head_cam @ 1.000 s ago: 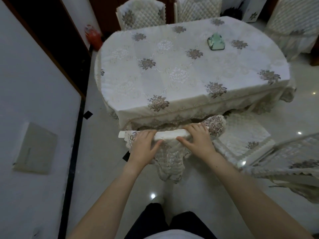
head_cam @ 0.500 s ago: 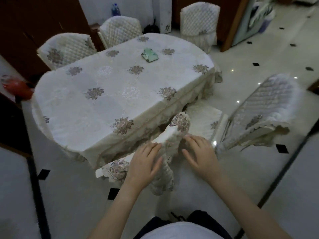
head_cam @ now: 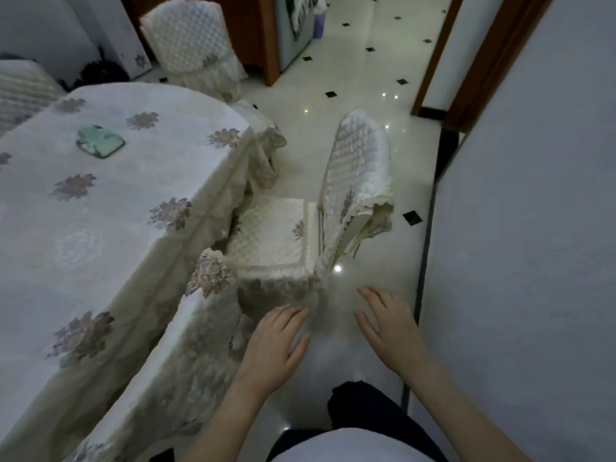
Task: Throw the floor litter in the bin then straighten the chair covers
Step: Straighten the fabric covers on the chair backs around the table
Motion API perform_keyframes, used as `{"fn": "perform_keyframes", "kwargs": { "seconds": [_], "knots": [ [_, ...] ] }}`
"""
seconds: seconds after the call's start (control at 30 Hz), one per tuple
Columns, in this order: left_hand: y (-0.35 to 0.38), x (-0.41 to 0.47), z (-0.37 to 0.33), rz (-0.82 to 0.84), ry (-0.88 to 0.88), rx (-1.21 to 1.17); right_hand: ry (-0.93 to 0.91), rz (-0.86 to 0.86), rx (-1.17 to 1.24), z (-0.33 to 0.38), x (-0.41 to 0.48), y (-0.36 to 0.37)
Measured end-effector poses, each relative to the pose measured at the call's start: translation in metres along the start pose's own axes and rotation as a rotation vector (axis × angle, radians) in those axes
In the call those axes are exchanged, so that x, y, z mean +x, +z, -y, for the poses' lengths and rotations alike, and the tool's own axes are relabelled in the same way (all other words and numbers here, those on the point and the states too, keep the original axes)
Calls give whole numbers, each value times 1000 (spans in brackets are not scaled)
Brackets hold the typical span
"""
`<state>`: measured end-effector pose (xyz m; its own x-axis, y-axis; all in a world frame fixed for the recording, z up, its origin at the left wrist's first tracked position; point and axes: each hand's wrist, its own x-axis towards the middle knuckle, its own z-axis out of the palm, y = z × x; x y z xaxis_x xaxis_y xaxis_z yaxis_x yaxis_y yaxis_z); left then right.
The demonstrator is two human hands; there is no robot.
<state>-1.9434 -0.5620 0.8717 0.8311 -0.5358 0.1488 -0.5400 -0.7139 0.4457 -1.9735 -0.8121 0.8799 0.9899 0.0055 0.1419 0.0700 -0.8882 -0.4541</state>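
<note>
Beside the table (head_cam: 110, 208), head view: both hands are out over the floor (head_cam: 366, 181), empty. Left hand (head_cam: 275, 348) has its fingers (head_cam: 293, 313) spread and released, tips just at the lace skirt of the nearest chair's seat. Right hand (head_cam: 388, 323) is open too, fingers loose, holding nothing, apart from any cloth and near the wall (head_cam: 533, 228).

Chair cover (head_cam: 358, 168) to fix: the quilted back cover on the chair ahead, between table and wall. It sits crooked, its lower frilled hem bunched and flipped up at the right side, with a flap hanging out below. Seat cover (head_cam: 270, 233) looks flat. A second lace cover (head_cam: 213, 281) on the chair right by the left hand drapes down against the tablecloth.

Handling, as a guess: quilted padded fabric, light, soft, floppy, no stiffness of its own, so it will sag unless both sides are pulled together. Not fragile, though the lace trim could snag or tear if yanked. Satin-like sheen suggests it slides easily over the frame. Best hold probably at the hem's two corners, pinching the thick quilted edge rather than the frill, then tugging down evenly.

No litter visible on the floor here; bin not in view.
</note>
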Motion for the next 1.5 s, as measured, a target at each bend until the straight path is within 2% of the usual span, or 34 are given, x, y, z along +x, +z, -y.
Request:
{"fn": "perform_keyframes", "kwargs": {
  "seconds": [0.33, 0.47, 0.6, 0.8, 1.2, 1.37, 1.5],
  "knots": [
    [-7, 182, -66, -149, 70, -79, 65, -204, 8, -107, 109, -77],
    [5, 226, -68, -126, 74, -77, 112, -239, 20, -138, 138, -89],
    [28, 256, -58, -60, 53, -65, 141, -219, 44, -164, 151, -83],
    [49, 324, -31, -79, -6, -91, 126, -154, 62, -201, 220, -73],
    [27, 458, 19, -191, -50, -16, -204, -123, 24, -213, 427, -90],
    [36, 468, 21, -230, -170, 6, -380, -14, 67, -214, 480, -82],
    [58, 466, 11, -254, -366, 14, -592, 121, 102, -224, 511, -67]
  ]
}}
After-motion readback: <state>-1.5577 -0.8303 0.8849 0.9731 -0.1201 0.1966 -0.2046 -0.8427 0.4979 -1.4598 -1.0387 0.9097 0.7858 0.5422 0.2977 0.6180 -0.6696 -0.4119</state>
